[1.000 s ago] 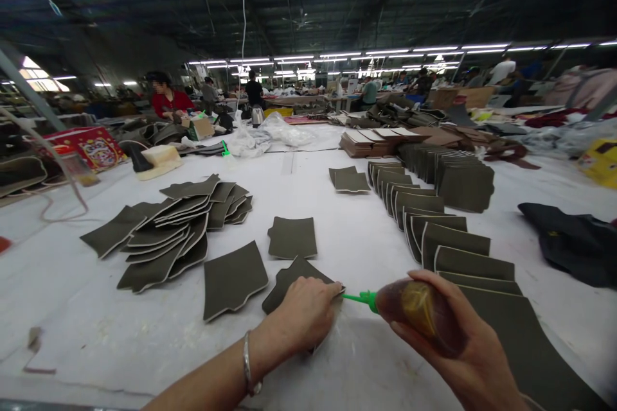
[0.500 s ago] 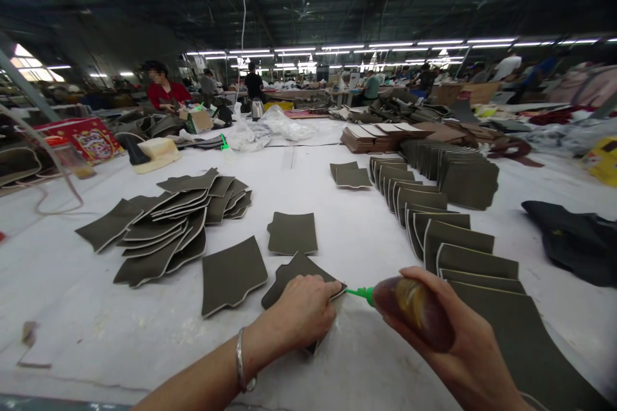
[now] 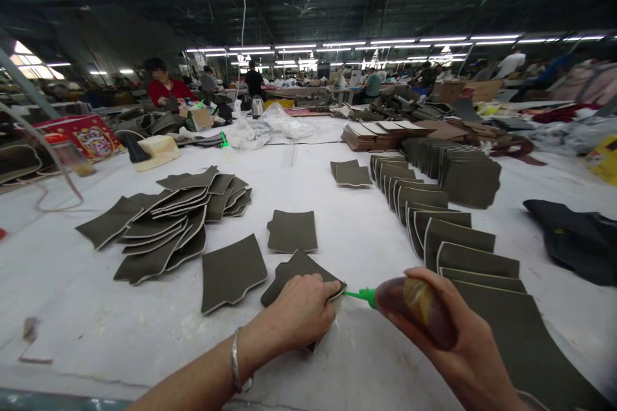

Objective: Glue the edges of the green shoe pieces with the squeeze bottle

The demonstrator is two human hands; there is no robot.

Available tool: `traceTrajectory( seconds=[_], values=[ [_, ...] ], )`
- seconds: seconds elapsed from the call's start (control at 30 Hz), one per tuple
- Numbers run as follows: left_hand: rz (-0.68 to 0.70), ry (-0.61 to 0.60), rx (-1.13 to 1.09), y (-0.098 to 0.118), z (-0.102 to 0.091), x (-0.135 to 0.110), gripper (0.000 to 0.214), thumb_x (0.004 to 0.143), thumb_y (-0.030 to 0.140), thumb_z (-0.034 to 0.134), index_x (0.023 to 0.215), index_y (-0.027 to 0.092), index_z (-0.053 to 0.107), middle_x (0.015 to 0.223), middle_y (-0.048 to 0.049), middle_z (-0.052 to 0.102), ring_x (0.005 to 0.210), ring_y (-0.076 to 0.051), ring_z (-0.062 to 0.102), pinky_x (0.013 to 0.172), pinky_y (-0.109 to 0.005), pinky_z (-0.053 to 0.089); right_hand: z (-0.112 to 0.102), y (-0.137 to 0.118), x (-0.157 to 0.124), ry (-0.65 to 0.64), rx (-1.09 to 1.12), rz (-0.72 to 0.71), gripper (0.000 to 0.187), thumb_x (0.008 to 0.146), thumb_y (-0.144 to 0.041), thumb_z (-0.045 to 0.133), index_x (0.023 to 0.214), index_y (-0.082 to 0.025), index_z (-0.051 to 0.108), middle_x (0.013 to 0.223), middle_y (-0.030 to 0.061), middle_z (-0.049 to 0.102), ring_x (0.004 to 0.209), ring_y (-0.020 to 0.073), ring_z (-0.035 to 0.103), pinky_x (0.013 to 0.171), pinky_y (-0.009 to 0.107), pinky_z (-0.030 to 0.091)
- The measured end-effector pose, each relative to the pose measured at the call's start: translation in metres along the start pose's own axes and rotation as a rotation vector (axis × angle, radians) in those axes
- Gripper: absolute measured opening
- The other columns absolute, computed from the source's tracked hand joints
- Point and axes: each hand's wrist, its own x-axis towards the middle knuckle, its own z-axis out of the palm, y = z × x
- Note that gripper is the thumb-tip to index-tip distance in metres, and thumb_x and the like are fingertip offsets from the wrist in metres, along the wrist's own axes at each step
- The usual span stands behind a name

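My left hand (image 3: 303, 311), with a silver bangle at the wrist, holds a dark olive leather-like panel (image 3: 301, 264) down near the table's front. Its index finger points along the panel's right corner, and the other fingers curl in over the piece. My right hand (image 3: 465, 334) is wrapped round a brown glue bottle (image 3: 409, 308) tipped on its side. The bottle's thin green nozzle (image 3: 359, 295) meets the panel's edge at that corner. Two more loose panels lie close by, one panel (image 3: 234, 275) to the left and another panel (image 3: 292, 231) just behind.
A heap of panels (image 3: 164, 225) lies left on the white table (image 3: 308, 173). Overlapping panels (image 3: 457, 241) run in a row down the right, beside a black piece (image 3: 571, 237). Plastic bags (image 3: 274, 127) and brown stacks (image 3: 373, 136) stand behind. A person in red (image 3: 168, 90) works further back.
Almost nothing has moved. The glue bottle and my right hand have shifted very slightly, with the nozzle staying at the panel's edge.
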Motion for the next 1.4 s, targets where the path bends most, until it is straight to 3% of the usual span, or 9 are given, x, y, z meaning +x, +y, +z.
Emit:
traceTrajectory(
  seconds=[0.23, 0.37, 0.57, 0.7, 0.87, 0.97, 1.23, 1.4],
  values=[
    [0.008, 0.006, -0.007, -0.001, 0.001, -0.002, 0.040, 0.081, 0.016, 0.041, 0.113, 0.024, 0.064, 0.091, -0.0065, 0.068, 0.082, -0.025, 0.066, 0.075, -0.035, 0.049, 0.000, 0.004, -0.002, 0.016, 0.027, 0.043, 0.045, 0.084, -0.046, 0.070, 0.121, -0.030, 0.051, 0.113, -0.0006, 0.063, 0.096, 0.0183, 0.064, 0.083, 0.021, 0.049],
    [0.004, 0.002, -0.005, -0.002, 0.003, -0.003, 0.037, 0.082, 0.016, 0.040, 0.110, 0.022, 0.063, 0.089, -0.0067, 0.067, 0.082, -0.026, 0.065, 0.074, -0.035, 0.049, 0.000, 0.007, -0.007, -0.046, 0.095, 0.066, 0.044, 0.084, -0.048, 0.069, 0.121, -0.031, 0.050, 0.112, -0.0019, 0.063, 0.092, 0.0170, 0.065, 0.080, 0.019, 0.050],
    [0.002, 0.018, -0.041, -0.003, 0.005, -0.008, 0.035, 0.085, 0.016, 0.038, 0.110, 0.022, 0.062, 0.090, -0.0058, 0.065, 0.086, -0.025, 0.065, 0.075, -0.033, 0.048, 0.004, 0.010, -0.012, -0.002, 0.137, 0.160, 0.047, 0.083, -0.049, 0.070, 0.122, -0.031, 0.051, 0.110, -0.0002, 0.061, 0.090, 0.0183, 0.064, 0.081, 0.021, 0.050],
    [0.008, 0.020, -0.049, -0.005, 0.008, -0.010, 0.031, 0.087, 0.016, 0.037, 0.106, 0.021, 0.061, 0.088, -0.0054, 0.064, 0.085, -0.023, 0.064, 0.075, -0.031, 0.047, 0.008, 0.011, -0.019, -0.084, 0.188, 0.143, 0.046, 0.085, -0.047, 0.068, 0.124, -0.032, 0.050, 0.117, 0.0002, 0.060, 0.101, 0.0197, 0.063, 0.087, 0.021, 0.048],
    [0.017, 0.026, -0.047, -0.007, 0.010, -0.012, 0.031, 0.088, 0.016, 0.037, 0.108, 0.021, 0.060, 0.089, -0.0049, 0.062, 0.083, -0.022, 0.063, 0.073, -0.030, 0.046, 0.009, 0.011, -0.022, -0.055, 0.183, 0.171, 0.047, 0.084, -0.047, 0.070, 0.123, -0.031, 0.051, 0.114, 0.0003, 0.060, 0.099, 0.0193, 0.063, 0.087, 0.019, 0.048],
    [0.017, 0.023, -0.047, -0.008, 0.011, -0.012, 0.031, 0.088, 0.016, 0.038, 0.110, 0.021, 0.059, 0.090, -0.0050, 0.062, 0.083, -0.022, 0.063, 0.074, -0.030, 0.046, 0.010, 0.008, -0.024, -0.124, 0.223, 0.130, 0.046, 0.085, -0.045, 0.068, 0.125, -0.032, 0.049, 0.118, -0.0006, 0.060, 0.103, 0.0184, 0.062, 0.086, 0.016, 0.048],
    [0.013, 0.023, -0.059, -0.007, 0.011, -0.013, 0.033, 0.089, 0.017, 0.038, 0.114, 0.021, 0.059, 0.092, -0.0053, 0.062, 0.084, -0.023, 0.063, 0.074, -0.032, 0.048, 0.013, 0.006, -0.033, -0.139, 0.262, 0.149, 0.044, 0.087, -0.045, 0.067, 0.125, -0.032, 0.049, 0.119, -0.0013, 0.060, 0.106, 0.0177, 0.060, 0.088, 0.014, 0.046],
    [0.007, 0.019, -0.066, -0.006, 0.010, -0.015, 0.033, 0.090, 0.017, 0.038, 0.115, 0.020, 0.058, 0.094, -0.0055, 0.062, 0.085, -0.023, 0.063, 0.077, -0.032, 0.048, 0.012, 0.006, -0.034, -0.129, 0.262, 0.161, 0.045, 0.087, -0.045, 0.067, 0.125, -0.031, 0.049, 0.115, -0.0010, 0.059, 0.098, 0.0164, 0.062, 0.085, 0.014, 0.047]
  ],
)
